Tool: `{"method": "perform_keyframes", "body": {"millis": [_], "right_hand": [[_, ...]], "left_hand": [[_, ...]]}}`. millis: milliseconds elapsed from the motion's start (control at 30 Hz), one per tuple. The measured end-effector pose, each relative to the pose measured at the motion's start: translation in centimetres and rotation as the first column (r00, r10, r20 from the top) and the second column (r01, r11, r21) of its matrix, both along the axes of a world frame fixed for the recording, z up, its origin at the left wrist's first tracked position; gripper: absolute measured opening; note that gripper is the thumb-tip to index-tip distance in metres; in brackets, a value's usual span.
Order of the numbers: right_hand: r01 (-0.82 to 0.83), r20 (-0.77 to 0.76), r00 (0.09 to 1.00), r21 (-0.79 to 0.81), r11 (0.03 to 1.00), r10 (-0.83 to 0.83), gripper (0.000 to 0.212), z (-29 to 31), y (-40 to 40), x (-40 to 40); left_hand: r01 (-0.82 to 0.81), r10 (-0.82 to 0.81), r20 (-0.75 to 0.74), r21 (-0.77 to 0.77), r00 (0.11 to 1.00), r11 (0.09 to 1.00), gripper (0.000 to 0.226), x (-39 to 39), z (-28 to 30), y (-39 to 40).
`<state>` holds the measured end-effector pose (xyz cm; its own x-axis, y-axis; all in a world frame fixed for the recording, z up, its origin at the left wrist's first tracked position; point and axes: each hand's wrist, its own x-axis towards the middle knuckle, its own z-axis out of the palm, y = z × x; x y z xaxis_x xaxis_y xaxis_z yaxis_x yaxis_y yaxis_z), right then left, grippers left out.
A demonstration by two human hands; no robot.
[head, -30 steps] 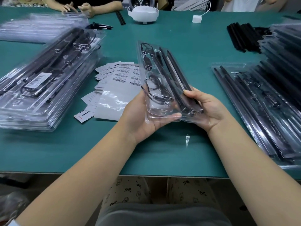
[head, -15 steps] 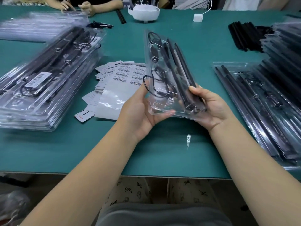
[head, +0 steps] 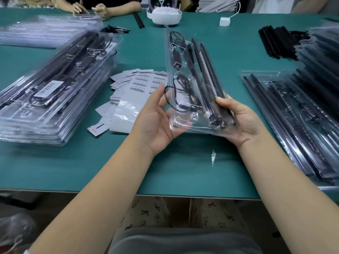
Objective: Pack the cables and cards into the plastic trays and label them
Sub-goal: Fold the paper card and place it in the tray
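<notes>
Head view: both hands, left (head: 156, 116) and right (head: 242, 118), grip tray (head: 185, 85) near end, raised over worktop (head: 183, 171), right of labels (head: 141, 85). Thin clear plastic, light, flexy, slippery; hold by rim edges.

Bright even overhead lighting, soft shadows under the forearms, white glare on the clear plastic tray (head: 185, 85) (left stack (head: 55, 85) motion-blurred), wide-angle edge bowing.

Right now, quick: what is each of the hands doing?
Left hand: grips the clear tray at its near left edge.
Right hand: grips the same tray's near right corner.
</notes>
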<state>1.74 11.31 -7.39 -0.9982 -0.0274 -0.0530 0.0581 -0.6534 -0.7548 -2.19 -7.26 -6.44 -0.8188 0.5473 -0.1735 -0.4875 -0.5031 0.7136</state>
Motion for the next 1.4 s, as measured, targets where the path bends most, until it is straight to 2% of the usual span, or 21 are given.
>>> {"method": "perform_keyframes", "body": {"millis": [133, 267, 367, 500, 633, 667, 767, 800, 867, 967, 1067, 1133, 1300, 1400], "right_hand": [[0.005, -0.011, 1.0, -0.008, 1.0, -0.005, 0.042, 0.1, 0.1, 0.0], [0.013, -0.024, 1.0, 0.016, 1.0, -0.013, 0.046, 0.2, 0.1, 0.0], [0.027, -0.017, 0.999, 0.027, 0.999, -0.027, 0.05, 0.3, 0.0, -0.1], [0.033, -0.012, 0.999, 0.069, 0.997, -0.033, 0.048, 0.1, -0.2, 0.0], [0.028, -0.005, 1.0, 0.079, 0.996, -0.027, 0.048, -0.2, 0.1, -0.1], [0.02, -0.004, 1.0, 0.081, 0.996, -0.02, 0.049, -0.2, 0.2, -0.1], [0.002, -0.006, 1.0, 0.081, 0.997, -0.001, 0.05, -0.2, -0.1, -0.1], [0.005, -0.008, 1.0, 0.077, 0.997, -0.005, 0.048, -0.2, -0.2, -0.1], [0.042, 0.001, 0.999, 0.072, 0.997, -0.042, 0.043, -0.1, -0.3, -0.3], [0.111, 0.044, 0.993, 0.03, 0.993, -0.112, 0.033, 0.0, -0.1, -0.4], [0.159, 0.077, 0.985, -0.02, 0.987, -0.157, 0.02, 0.2, 0.3, -0.2], [0.148, 0.055, 0.988, -0.003, 0.989, -0.147, 0.02, 0.2, 0.3, -0.1], [0.123, 0.015, 0.992, 0.092, 0.988, -0.125, 0.037, 0.1, 0.0, -0.3], [0.097, 0.01, 0.995, 0.095, 0.991, -0.098, 0.043, 0.0, 0.0, -0.3]], "left_hand": [[-0.001, 0.0, -0.064, -0.008, 0.998, 1.0, 0.023, 0.1, 0.1, 0.0], [-0.091, 0.054, -0.208, -0.173, 0.977, 0.981, 0.023, 0.4, 0.3, 0.5], [-0.183, 0.124, -0.259, -0.216, 0.958, 0.959, 0.019, 0.4, 0.0, 0.8], [-0.22, 0.157, -0.228, -0.285, 0.961, 0.933, 0.027, 0.6, -0.2, 0.9], [-0.097, 0.073, -0.087, -0.309, 0.994, 0.946, 0.034, 0.5, 0.2, 0.4], [-0.107, 0.083, -0.082, -0.338, 0.993, 0.935, 0.035, 0.5, 0.2, 0.5], [-0.275, 0.199, -0.201, -0.493, 0.959, 0.826, 0.036, 0.5, 0.3, 1.2], [-0.301, 0.224, -0.211, -0.484, 0.952, 0.822, 0.037, 0.5, 0.2, 1.3], [-0.264, 0.204, -0.185, -0.411, 0.961, 0.873, 0.038, 0.3, 0.3, 1.0], [-0.049, 0.015, -0.143, -0.242, 0.99, 0.969, 0.026, 0.2, 0.4, 0.2], [0.069, -0.08, -0.087, -0.127, 0.993, 0.989, 0.021, 0.3, 0.4, 0.0], [0.081, -0.091, -0.073, -0.125, 0.993, 0.989, 0.019, 0.2, 0.4, -0.1], [0.064, -0.079, -0.06, -0.222, 0.995, 0.973, 0.019, 0.4, 0.4, 0.0], [0.058, -0.071, -0.044, -0.253, 0.996, 0.966, 0.023, 0.6, 0.4, 0.1]]}}
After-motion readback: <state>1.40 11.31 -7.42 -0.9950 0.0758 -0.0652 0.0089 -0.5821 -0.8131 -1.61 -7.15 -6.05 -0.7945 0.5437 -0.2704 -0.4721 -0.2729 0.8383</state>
